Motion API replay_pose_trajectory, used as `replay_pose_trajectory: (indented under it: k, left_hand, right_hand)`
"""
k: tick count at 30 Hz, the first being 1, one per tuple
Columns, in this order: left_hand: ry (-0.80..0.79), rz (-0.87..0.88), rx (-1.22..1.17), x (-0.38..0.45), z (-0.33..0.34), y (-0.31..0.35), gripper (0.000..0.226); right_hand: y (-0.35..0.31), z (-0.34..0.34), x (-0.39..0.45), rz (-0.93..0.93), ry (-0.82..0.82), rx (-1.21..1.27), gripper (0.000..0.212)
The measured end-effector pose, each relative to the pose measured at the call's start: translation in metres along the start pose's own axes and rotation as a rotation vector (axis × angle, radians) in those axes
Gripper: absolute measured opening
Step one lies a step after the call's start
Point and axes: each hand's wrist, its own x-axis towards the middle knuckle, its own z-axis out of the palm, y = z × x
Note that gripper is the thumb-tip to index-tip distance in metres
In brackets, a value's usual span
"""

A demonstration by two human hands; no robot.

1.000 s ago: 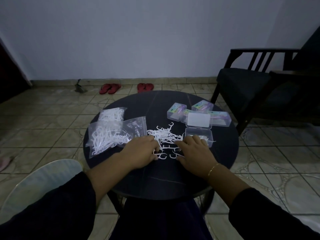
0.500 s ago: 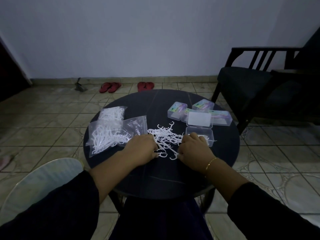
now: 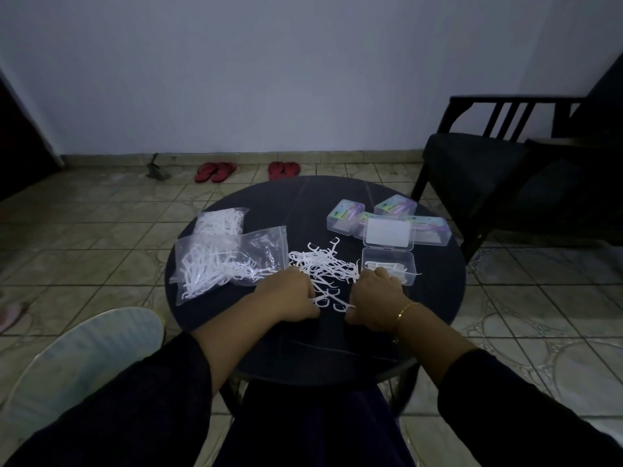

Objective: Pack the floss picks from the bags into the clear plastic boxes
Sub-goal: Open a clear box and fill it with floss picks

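Head view: both hands (image 3: 332, 298) fisted, knuckles up, clutching loose floss picks (image 3: 323, 267).

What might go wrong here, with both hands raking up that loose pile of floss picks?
The loose picks look tangled, so lifting a handful may drag extras along and scatter them over the dark table. One pick already pokes over the rim of the open box beside the right hand; a nudge could flick it out. The left hand sits against the open bag.
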Motion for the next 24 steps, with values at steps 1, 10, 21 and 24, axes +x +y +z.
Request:
replay_pose_trajectory:
  k: [1,10,21,24]
  left_hand:
    - [-0.011,-0.017,-0.012,0.0,0.001,0.001,0.026]
    - [-0.062,-0.044,-0.091,0.008,0.0,0.0,0.017]
    - [-0.064,-0.075,-0.261,0.014,-0.001,0.005,0.017]
    - [-0.076,-0.078,-0.283,0.016,-0.003,0.007,0.022]
  right_hand:
    - [0.0,0.001,0.0,-0.001,0.003,0.004,0.043]
    - [0.01,-0.001,-0.003,-0.017,0.062,0.084,0.036]
    - [0.066,-0.037,0.02,0.109,0.379,0.03,0.029]
    - [0.069,-0.031,0.028,0.109,0.354,-0.008,0.032]
